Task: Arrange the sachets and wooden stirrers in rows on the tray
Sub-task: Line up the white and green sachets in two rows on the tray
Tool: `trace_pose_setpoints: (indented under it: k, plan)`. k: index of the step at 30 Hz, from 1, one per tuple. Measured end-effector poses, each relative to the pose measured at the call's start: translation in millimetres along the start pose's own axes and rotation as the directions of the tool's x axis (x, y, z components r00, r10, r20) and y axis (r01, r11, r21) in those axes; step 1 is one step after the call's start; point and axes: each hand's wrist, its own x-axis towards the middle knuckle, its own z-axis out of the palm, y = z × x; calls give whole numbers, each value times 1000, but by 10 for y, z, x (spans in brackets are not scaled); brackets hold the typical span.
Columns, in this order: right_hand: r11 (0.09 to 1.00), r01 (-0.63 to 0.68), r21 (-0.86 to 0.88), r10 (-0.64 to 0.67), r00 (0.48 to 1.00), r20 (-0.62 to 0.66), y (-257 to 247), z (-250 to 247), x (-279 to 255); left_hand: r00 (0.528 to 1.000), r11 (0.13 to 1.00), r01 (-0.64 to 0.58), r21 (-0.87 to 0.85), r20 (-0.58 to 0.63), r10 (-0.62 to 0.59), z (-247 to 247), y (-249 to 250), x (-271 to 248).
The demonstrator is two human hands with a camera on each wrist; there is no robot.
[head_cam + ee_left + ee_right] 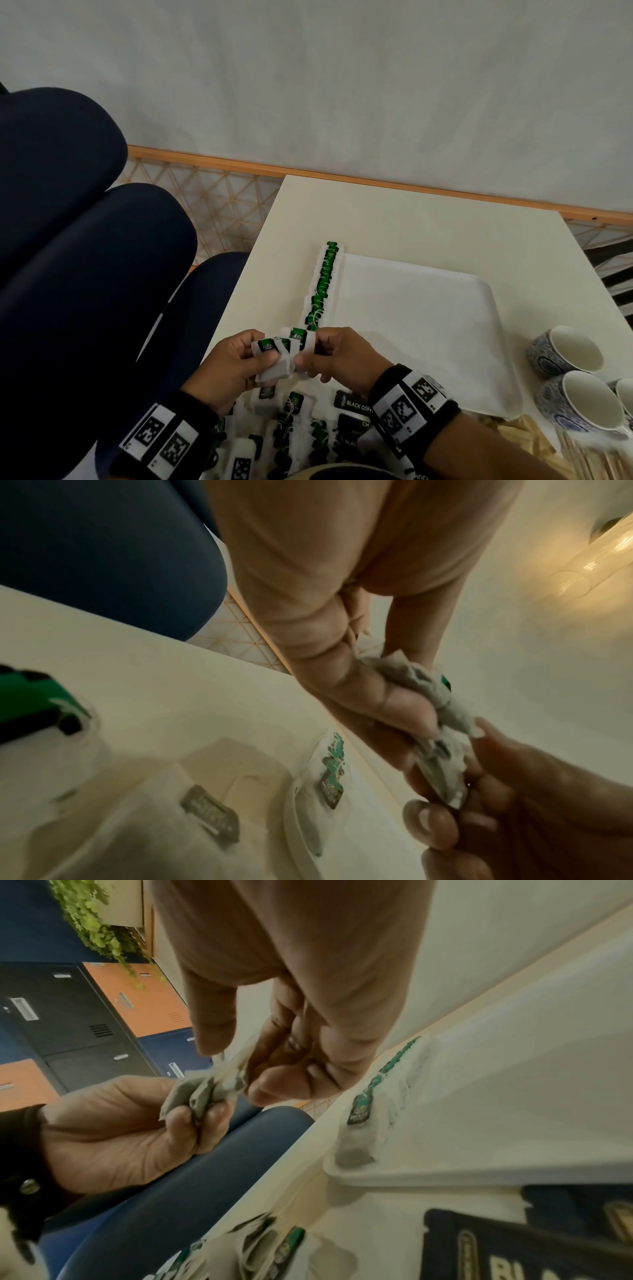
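Green-tagged sachets (279,353) bunched in my left hand (227,368), right hand (339,358) pinching one | tray (428,329) row (323,282) runs straight ahead, right hand nearer its open end

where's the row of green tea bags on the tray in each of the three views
Head: the row of green tea bags runs up the left edge of the white tray, just above both hands.
Left wrist: lower centre, blurred, seen end-on beside the left hand.
Right wrist: right of centre, running diagonally along the tray's edge.
Shared landmark: the bunch of tea bags that both hands hold.
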Motion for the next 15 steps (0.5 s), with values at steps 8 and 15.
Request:
trace_pose_setpoints:
  k: [8,15]
  plan:
    - [949,-174,-263,88,947,-309,278,-165,141,983,999,3,38,-185,4,-104,-16,89]
    - [905,-248,-346,163,953,-257,385,-110,218,977,999,17,50,-213,-6,-182,-24,111]
